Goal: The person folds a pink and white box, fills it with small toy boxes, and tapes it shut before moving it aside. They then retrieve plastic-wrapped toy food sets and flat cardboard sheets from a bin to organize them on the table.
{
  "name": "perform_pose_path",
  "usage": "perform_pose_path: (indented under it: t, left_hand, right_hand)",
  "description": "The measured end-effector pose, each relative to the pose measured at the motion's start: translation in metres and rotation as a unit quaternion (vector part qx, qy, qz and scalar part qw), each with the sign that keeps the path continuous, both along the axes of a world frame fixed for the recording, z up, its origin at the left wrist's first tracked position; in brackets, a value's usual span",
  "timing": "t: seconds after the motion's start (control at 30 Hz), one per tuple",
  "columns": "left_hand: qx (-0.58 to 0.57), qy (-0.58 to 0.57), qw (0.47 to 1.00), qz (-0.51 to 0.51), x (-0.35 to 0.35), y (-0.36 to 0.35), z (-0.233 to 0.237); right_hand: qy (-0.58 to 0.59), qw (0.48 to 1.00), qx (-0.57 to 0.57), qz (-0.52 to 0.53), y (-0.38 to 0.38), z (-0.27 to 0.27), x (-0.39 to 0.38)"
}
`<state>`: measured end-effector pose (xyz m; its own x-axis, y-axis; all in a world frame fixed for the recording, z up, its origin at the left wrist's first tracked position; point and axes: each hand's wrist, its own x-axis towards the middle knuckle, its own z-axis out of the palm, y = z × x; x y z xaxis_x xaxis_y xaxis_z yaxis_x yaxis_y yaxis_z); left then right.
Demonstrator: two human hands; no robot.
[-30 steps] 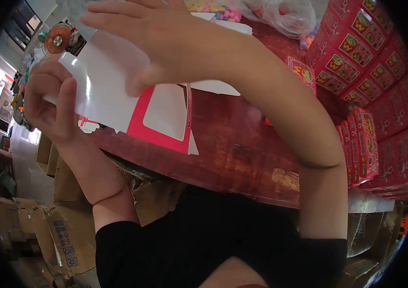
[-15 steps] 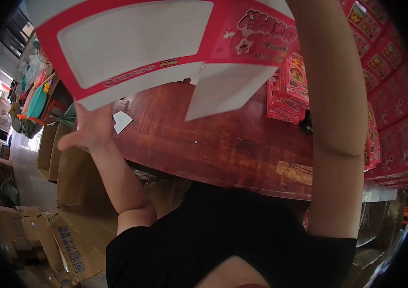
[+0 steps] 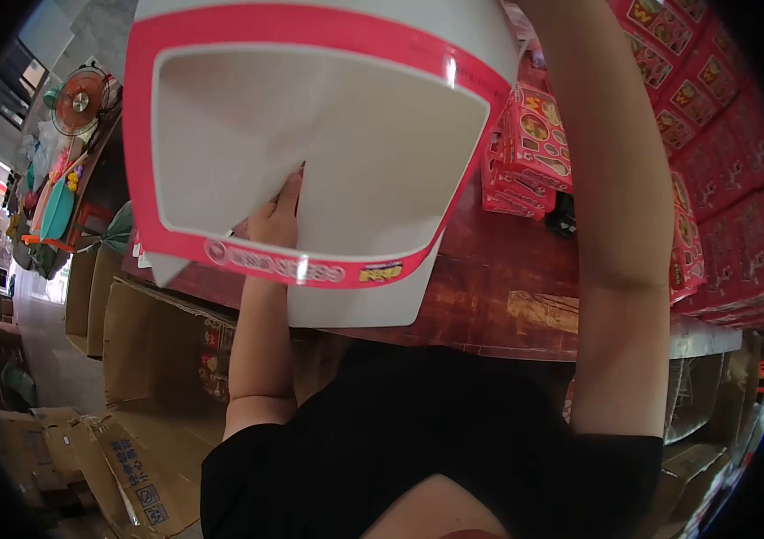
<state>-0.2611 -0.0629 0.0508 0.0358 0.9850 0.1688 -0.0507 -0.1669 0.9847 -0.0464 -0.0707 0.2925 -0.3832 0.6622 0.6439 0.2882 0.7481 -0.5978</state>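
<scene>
Head view, left hand (image 3: 276,220) behind pink-bordered carton blank (image 3: 310,135), print illegible, red boxes (image 3: 530,135).

Left hand (image 3: 276,220) touches the pink-bordered carton (image 3: 355,135) held up over the wooden table (image 3: 490,278).

Carton blank (image 3: 373,117): turned; windowed panel now faces the camera, printed panel gone from sight.
Left hand (image 3: 276,220): moved from the blank's lower left corner to the window's bottom edge.
</scene>
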Motion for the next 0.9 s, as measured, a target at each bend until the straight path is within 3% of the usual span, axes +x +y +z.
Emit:
perform_pose_path:
  t: [0.07,0.13,0.17,0.2,0.27,0.3,0.37,0.43,0.5,0.53,0.57,0.6,0.67,0.7,0.83,0.9]
  left_hand:
    - [-0.082,-0.022,0.995,0.047,-0.004,0.003,-0.039]
    - [0.094,0.121,0.975,0.162,-0.019,0.029,-0.121]
    - [0.274,0.287,0.881,0.258,-0.025,0.041,-0.145]
    - [0.220,0.296,0.905,0.213,-0.026,0.035,-0.140]
    - [0.108,0.308,0.938,0.117,-0.029,0.013,-0.106]
    - [0.053,0.311,0.946,0.066,-0.030,0.004,-0.090]
    - [0.037,0.376,0.925,-0.033,-0.051,0.027,-0.103]
    - [0.050,0.312,0.945,-0.083,-0.085,0.069,-0.116]
    - [-0.005,0.049,0.995,-0.084,-0.095,0.080,-0.096]
    - [-0.033,-0.086,0.992,-0.082,-0.096,0.084,-0.086]
    - [-0.022,-0.101,0.986,-0.128,-0.085,0.084,-0.071]
    - [-0.012,-0.118,0.978,-0.172,-0.065,0.078,-0.051]
    - [0.053,-0.023,0.963,-0.263,-0.041,0.055,-0.015]
    - [0.109,0.088,0.942,-0.306,-0.034,0.043,-0.004]
    - [0.061,0.213,0.969,-0.114,-0.028,0.057,-0.018]
    - [0.059,0.211,0.970,-0.107,-0.033,0.070,-0.025]
  right_hand:
    - [-0.028,0.999,-0.031,0.001,-0.010,-0.014,0.007]
    - [-0.084,0.994,-0.071,-0.001,-0.018,-0.047,0.007]
    - [-0.122,0.988,-0.091,-0.005,-0.023,-0.069,0.005]
    - [-0.201,0.977,-0.073,-0.022,-0.024,-0.095,0.001]
    - [-0.246,0.966,-0.077,-0.028,-0.030,-0.147,-0.006]
    - [-0.250,0.957,-0.147,-0.021,-0.028,-0.167,-0.009]
    - [-0.238,0.942,-0.237,-0.012,-0.024,-0.201,-0.011]
    - [-0.205,0.939,-0.276,-0.006,-0.021,-0.229,-0.012]
    - [-0.252,0.930,-0.266,-0.011,-0.015,-0.248,-0.019]
    - [-0.275,0.925,-0.262,-0.014,-0.012,-0.252,-0.024]
    - [-0.317,0.913,-0.255,-0.024,-0.011,-0.249,-0.029]
    - [-0.359,0.900,-0.246,-0.034,-0.010,-0.243,-0.035]
    - [-0.390,0.898,-0.191,-0.070,-0.009,-0.247,-0.040]
    - [-0.378,0.909,-0.141,-0.099,-0.006,-0.257,-0.041]
    - [-0.245,0.940,0.166,-0.170,-0.015,-0.230,-0.026]
    - [-0.040,0.962,0.206,-0.177,-0.019,-0.215,0.006]
